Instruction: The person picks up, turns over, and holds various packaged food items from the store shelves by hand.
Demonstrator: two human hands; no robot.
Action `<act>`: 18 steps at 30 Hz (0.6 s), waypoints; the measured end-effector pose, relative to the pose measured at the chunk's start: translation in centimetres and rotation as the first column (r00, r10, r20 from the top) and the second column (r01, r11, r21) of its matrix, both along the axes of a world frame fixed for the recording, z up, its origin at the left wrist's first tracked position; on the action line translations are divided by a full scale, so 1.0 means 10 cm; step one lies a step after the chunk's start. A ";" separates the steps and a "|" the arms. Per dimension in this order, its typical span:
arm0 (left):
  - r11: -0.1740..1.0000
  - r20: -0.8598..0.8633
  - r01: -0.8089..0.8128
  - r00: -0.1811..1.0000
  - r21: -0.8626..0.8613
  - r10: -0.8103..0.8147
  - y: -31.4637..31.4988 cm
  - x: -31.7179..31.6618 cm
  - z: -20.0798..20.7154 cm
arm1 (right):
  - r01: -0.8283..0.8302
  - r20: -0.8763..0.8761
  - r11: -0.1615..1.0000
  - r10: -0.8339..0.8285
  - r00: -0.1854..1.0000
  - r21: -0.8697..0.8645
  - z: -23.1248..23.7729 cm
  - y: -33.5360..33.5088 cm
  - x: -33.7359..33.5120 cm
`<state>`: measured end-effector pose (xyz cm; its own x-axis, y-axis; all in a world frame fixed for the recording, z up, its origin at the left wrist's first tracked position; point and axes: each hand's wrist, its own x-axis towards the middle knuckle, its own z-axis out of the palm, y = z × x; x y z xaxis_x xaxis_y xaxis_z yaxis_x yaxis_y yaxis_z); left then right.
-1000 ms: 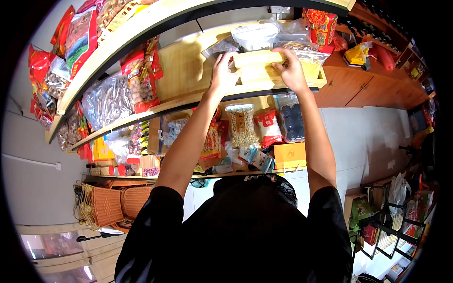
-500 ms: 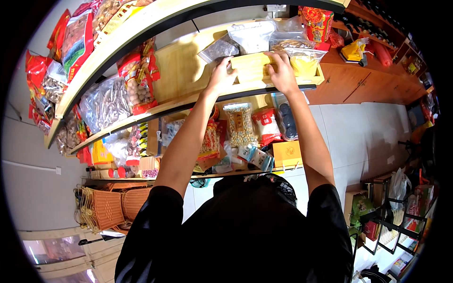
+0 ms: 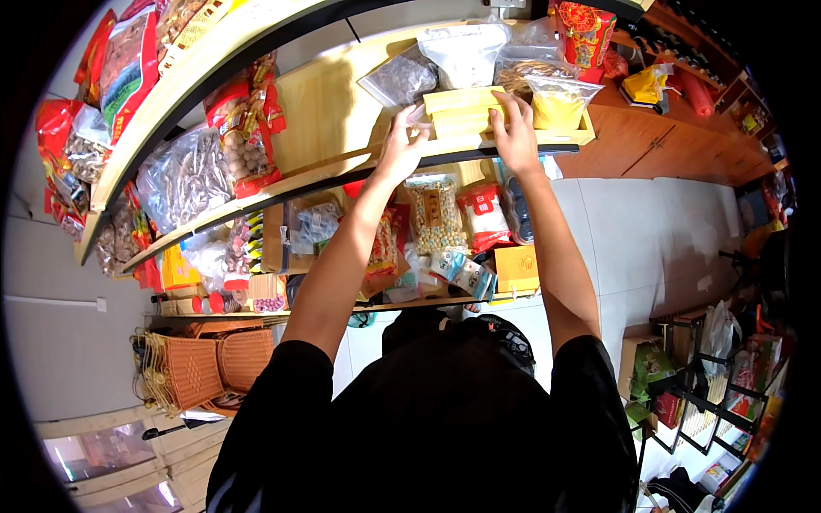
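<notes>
On the upper wooden shelf [image 3: 333, 160], yellow boxes [image 3: 463, 122] sit stacked near the front edge. My right hand [image 3: 516, 137] grips their right end, fingers over the top and thumb at the front. Just left of the stack is my left hand [image 3: 400, 152], its thumb and fingers apart; a pale translucent patch shows at its fingertips, too unclear to name. Behind the boxes stand a white pouch [image 3: 463, 56] and a clear bag of dark pieces [image 3: 400, 79]. A bag of yellow contents [image 3: 560, 103] rests to the right of my right hand.
Below, the lower shelf bears a bag of pale beads [image 3: 434, 214], a red-and-white packet [image 3: 484, 218] and an orange-yellow box [image 3: 516, 269]. Bags of dried goods [image 3: 188, 175] fill the left side. Wicker chairs [image 3: 195, 368] stand lower left; a black rack [image 3: 701, 385] is at right.
My left hand has come off the yellow boxes and drawn slightly left. My right hand stays at their right end. A lower layer of the stack shows more, and the view has shifted slightly.
</notes>
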<state>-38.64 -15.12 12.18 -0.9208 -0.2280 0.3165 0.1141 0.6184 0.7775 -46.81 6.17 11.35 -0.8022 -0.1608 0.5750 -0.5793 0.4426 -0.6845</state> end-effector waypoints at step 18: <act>0.990 -0.045 -0.078 0.996 0.114 0.083 -0.05 0.02 -0.11 | -0.046 0.059 0.998 0.048 0.997 -0.035 0.02 -0.02 0.00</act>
